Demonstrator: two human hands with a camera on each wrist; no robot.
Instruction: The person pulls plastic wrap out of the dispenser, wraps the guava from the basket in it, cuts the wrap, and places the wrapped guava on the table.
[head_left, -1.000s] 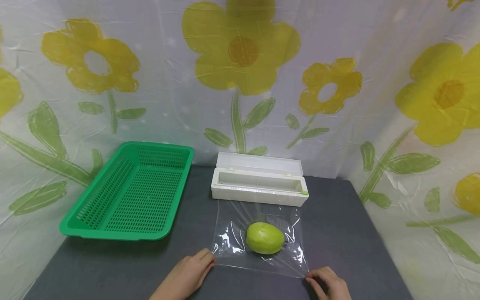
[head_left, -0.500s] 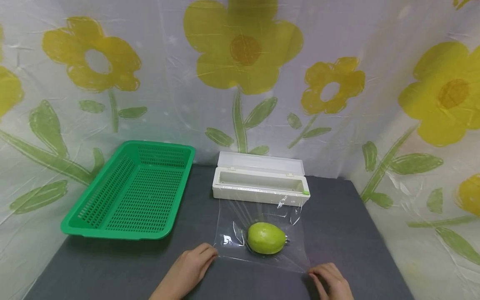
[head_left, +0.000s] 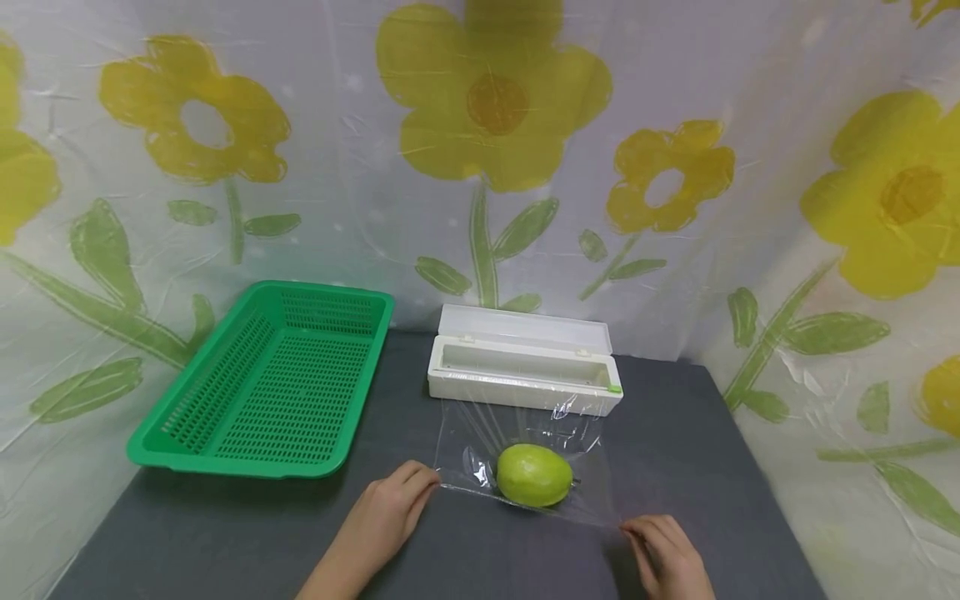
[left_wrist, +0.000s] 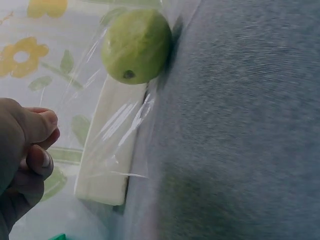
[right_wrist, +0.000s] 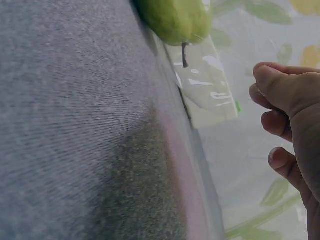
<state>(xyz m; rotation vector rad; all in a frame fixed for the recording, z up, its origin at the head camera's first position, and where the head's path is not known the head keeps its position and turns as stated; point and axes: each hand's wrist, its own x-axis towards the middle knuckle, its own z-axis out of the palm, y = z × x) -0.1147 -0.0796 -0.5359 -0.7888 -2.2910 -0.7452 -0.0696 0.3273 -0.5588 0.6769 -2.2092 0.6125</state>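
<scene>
A sheet of clear plastic wrap [head_left: 472, 454] runs from the white wrap dispenser box [head_left: 517, 393] toward me. On it sits a green pear [head_left: 534, 475], its stem pointing right, also seen in the right wrist view [right_wrist: 180, 17]. My left hand [head_left: 386, 508] pinches the wrap's near left corner between thumb and forefinger. At the near right corner, my right hand [head_left: 663, 546] pinches the wrap the same way. The near edge of the wrap is held up off the table, crossing just in front of the pear.
A green slotted plastic basket [head_left: 285, 400] stands at the back left of the dark grey tabletop [head_left: 480, 567]. The dispenser's lid [head_left: 525, 327] is tipped back. A flowered curtain [head_left: 337, 167] hangs behind and along the sides.
Both hands have lifted a little and moved away from me, bringing the wrap's near edge up and closer to the pear. The pear and the box have stayed put.
</scene>
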